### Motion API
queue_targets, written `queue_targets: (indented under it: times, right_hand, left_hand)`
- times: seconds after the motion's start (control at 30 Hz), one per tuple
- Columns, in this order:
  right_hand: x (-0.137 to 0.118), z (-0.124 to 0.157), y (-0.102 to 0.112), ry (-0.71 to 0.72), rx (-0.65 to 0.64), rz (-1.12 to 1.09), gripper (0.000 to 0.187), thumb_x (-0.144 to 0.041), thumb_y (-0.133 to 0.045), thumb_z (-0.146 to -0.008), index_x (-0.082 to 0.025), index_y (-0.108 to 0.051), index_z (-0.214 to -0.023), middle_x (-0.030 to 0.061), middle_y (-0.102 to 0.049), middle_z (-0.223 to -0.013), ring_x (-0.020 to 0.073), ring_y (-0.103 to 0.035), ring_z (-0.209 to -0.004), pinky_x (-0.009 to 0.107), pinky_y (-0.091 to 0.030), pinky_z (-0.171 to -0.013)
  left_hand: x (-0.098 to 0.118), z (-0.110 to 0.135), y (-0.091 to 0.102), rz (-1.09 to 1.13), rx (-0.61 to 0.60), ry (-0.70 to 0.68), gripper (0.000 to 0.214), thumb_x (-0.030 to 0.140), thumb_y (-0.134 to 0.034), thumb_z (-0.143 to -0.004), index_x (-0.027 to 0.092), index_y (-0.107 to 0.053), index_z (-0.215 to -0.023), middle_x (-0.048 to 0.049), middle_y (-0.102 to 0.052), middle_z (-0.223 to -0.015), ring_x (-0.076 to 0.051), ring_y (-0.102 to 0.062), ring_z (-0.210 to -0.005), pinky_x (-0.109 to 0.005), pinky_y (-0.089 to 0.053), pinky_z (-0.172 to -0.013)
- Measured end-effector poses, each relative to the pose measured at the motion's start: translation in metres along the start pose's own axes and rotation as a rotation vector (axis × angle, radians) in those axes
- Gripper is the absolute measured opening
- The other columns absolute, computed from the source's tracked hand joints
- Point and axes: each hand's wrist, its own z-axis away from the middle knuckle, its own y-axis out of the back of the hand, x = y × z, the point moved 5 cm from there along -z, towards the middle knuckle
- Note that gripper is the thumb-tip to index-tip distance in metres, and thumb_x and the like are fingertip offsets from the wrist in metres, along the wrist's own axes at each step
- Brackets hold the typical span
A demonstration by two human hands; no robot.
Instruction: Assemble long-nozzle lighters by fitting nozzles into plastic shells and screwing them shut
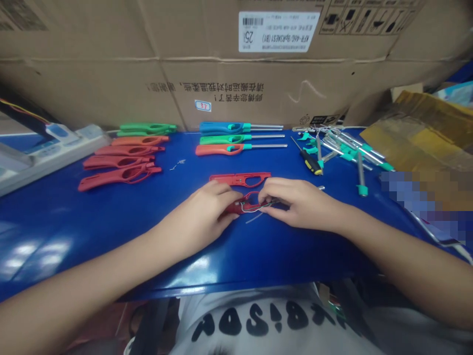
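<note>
My left hand (209,209) is closed over the left end of a red lighter half-shell (247,203) lying on the blue table (111,217). My right hand (295,202) pinches thin wires and a metal tube at the shell's right end. Just behind my fingers lies a second red half-shell (240,178), untouched.
Red, orange and green lighter shells (125,155) lie in a row at the left. Three assembled lighters (236,138) sit mid-back. A yellow-handled screwdriver (308,160) and a heap of metal tubes with teal caps (343,148) lie at the right. Cardboard boxes (221,64) stand behind.
</note>
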Motion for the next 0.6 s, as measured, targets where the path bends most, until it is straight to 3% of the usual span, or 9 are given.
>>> queue_targets:
  times: [0.33,0.6]
  right_hand:
    - [0.003,-0.001,-0.004,-0.032,0.020,0.011,0.005,-0.025,-0.063,-0.094,-0.021,-0.063,-0.092,0.0008,-0.066,-0.093,0.0141,-0.060,-0.081,0.026,-0.041,-0.069]
    - [0.005,-0.002,-0.004,-0.016,0.036,-0.033,0.006,-0.020,-0.059,-0.095,-0.019,-0.065,-0.092,0.0022,-0.066,-0.093,0.0125,-0.055,-0.074,0.026,-0.039,-0.067]
  left_hand:
    - [-0.010,-0.010,-0.011,0.255,0.053,0.052,0.033,0.033,-0.066,-0.092,0.017,-0.070,-0.120,-0.0078,-0.072,-0.112,-0.022,-0.068,-0.101,-0.034,-0.055,-0.090]
    - [-0.013,-0.013,-0.016,0.351,0.102,0.128,0.023,0.024,-0.067,-0.087,0.017,-0.073,-0.108,-0.0050,-0.074,-0.103,-0.019,-0.069,-0.094,-0.030,-0.054,-0.084]
